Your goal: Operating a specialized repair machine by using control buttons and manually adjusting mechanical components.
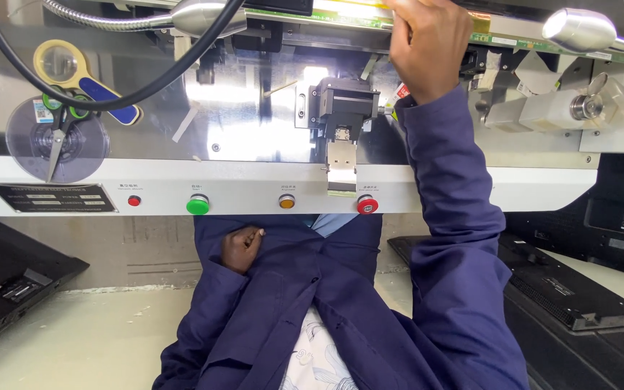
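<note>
Up at the far edge of the machine, the right hand grips the long green board, which runs left to right, while the left hand rests curled shut, far below, against the blue coat.

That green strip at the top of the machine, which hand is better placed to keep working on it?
The right hand: it is raised onto the green strip. The left hand rests low against the blue coat, below the button row.
</note>
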